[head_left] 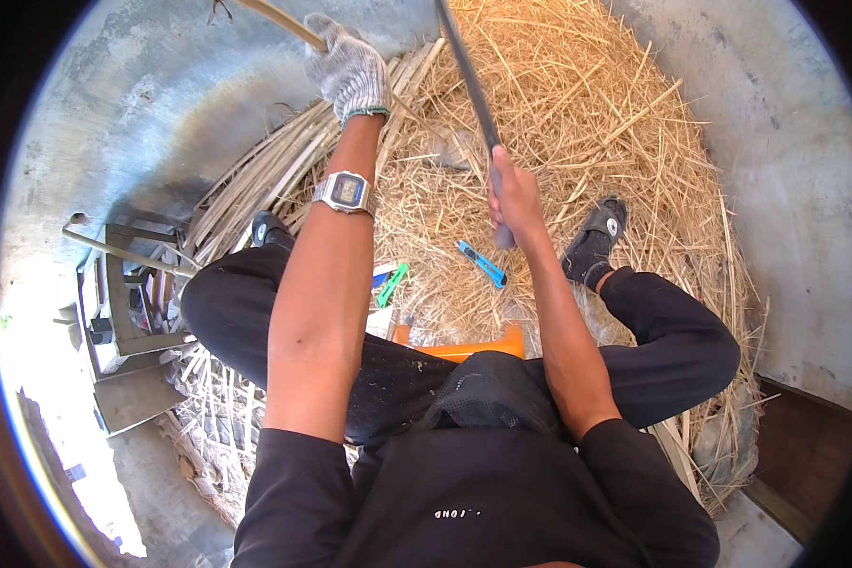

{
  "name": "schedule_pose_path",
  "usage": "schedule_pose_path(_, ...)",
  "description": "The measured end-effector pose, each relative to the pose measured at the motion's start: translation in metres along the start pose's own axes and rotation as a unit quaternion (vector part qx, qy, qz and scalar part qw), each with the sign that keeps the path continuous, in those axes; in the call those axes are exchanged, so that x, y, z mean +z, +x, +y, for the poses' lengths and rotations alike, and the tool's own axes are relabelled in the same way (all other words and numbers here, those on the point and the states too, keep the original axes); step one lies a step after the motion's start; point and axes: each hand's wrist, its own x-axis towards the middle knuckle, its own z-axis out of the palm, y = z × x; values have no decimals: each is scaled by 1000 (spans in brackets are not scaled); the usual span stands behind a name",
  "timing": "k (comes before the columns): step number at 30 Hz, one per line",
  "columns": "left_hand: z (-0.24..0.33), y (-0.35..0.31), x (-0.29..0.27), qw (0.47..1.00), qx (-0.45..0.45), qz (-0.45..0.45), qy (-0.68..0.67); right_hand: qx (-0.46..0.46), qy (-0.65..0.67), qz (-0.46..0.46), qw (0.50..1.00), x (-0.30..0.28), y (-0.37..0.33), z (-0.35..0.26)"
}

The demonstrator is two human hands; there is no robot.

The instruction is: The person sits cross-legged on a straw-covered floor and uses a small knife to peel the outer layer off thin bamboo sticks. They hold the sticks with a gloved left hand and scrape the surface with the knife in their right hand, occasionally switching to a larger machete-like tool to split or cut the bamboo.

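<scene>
My left hand [348, 74], in a grey-white knitted glove, is raised at the upper left and closed around a thin tan bamboo stick [279, 19]. The stick's far part runs out past the top edge. Bare, my right hand [518, 196] grips the lower end of a long, narrow, dark tool [469, 78] slanting up and away; it looks like a knife seen edge-on, though its kind is unclear. Below the hands, a blue box cutter [482, 264] lies on the straw-like shavings, with a green box cutter [392, 285] to its left.
Pale shavings [577, 104] cover the ground ahead. Long split strips [275, 166] are piled along the left wall. An orange plastic stool [478, 348] shows between my legs. At left stands a wooden rack [133, 341] holding odds and ends. A grey wall [776, 142] rises at right.
</scene>
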Motion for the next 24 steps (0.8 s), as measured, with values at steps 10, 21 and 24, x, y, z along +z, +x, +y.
schedule_pose_path(10, 9, -7, 15, 999, 14, -24, 28, 86, -398, 147, 902, -22, 10, 176)
schedule_pose_path(21, 2, -7, 22, 999, 43, -5, 1, 337, 3, -41, 940, -39, 16, 106)
schedule_pose_path(24, 6, -20, 19, 998, 51, 7, 47, 191, -188, 29, 963, -21, 5, 35)
